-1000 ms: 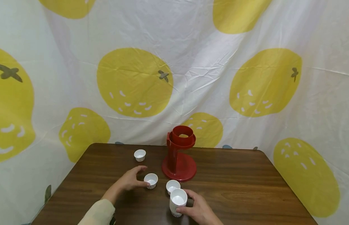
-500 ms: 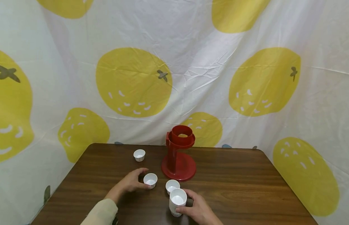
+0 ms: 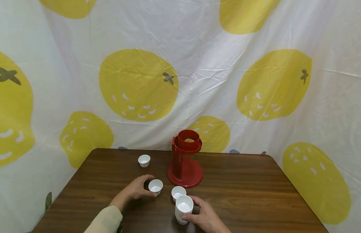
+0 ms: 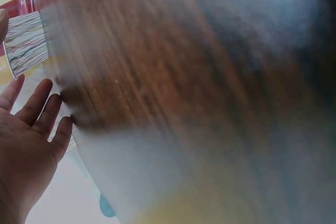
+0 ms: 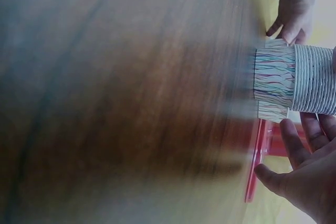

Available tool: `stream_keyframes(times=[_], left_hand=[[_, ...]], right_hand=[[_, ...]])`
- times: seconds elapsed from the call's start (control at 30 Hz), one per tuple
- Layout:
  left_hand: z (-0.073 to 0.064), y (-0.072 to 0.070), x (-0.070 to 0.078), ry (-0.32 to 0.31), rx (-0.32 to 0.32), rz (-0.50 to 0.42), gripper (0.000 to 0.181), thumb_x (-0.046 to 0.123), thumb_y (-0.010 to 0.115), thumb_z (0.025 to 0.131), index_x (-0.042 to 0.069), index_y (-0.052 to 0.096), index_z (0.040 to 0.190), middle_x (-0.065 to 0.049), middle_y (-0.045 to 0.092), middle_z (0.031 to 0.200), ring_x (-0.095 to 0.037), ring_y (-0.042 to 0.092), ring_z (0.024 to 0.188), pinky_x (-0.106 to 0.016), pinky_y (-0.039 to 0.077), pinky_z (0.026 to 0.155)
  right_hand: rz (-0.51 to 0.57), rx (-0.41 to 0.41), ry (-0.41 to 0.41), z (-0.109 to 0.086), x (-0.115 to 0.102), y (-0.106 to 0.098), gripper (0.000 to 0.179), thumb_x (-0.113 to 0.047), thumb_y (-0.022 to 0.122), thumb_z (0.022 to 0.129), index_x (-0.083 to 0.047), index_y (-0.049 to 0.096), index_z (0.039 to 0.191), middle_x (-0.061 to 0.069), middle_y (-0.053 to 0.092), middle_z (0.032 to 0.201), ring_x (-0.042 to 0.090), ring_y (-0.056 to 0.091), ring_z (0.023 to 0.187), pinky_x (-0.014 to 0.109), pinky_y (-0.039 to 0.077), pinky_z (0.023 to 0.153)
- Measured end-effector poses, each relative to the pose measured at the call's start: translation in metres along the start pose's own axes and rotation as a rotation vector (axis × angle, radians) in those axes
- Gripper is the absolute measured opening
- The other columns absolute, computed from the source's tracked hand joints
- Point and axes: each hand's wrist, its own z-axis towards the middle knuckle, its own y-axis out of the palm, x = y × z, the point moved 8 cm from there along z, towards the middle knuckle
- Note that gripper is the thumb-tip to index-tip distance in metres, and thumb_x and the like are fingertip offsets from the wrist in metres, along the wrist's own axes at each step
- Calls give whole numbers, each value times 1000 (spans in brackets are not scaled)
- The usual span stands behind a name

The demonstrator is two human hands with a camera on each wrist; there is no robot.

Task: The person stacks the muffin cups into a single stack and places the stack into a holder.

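Note:
In the head view my left hand (image 3: 137,187) has its thumb and index finger at opposite sides of a small white baking cup (image 3: 155,186), pinching it where it stands. The other fingers are spread in the left wrist view, beside the cup's (image 4: 26,43) wavy-line pattern. My right hand (image 3: 206,216) grips an upright stack of nested white baking cups (image 3: 184,207), thumb in front and fingers behind. Many close-set rims show on the stack (image 5: 315,80) in the right wrist view. Just behind it stands a single baking cup (image 3: 179,192), partly hidden by the stack.
A red stand (image 3: 184,171) with a round base and a ring-shaped top is behind the cups; something yellow shows inside its top. Another baking cup (image 3: 144,160) stands at the back left of the brown wooden table (image 3: 250,187). A lemon-print cloth (image 3: 198,64) hangs behind.
My left hand has shifted slightly right, and its index finger and thumb have come closer round the baking cup. The right hand and its stack have stayed in place.

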Motion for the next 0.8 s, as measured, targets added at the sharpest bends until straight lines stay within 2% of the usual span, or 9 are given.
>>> stream_keyframes(times=[0.27, 0.8], left_hand=[[0, 1, 0, 9, 2, 5, 67, 28, 89, 73, -3, 59, 125, -17, 62, 122, -39, 54, 115, -57, 40, 99], [-1, -1, -2, -39, 19, 8, 63, 34, 87, 74, 2, 62, 123, -13, 62, 121, -36, 55, 115, -54, 41, 98]], right_hand=[[-9, -1, 9, 1, 0, 0, 56, -31, 83, 81, -12, 62, 129, -5, 66, 115, 15, 57, 109, 36, 44, 95], [-10, 1, 12, 0, 1, -1, 56, -32, 83, 81, -11, 62, 128, -5, 67, 114, 17, 57, 109, 36, 45, 94]])
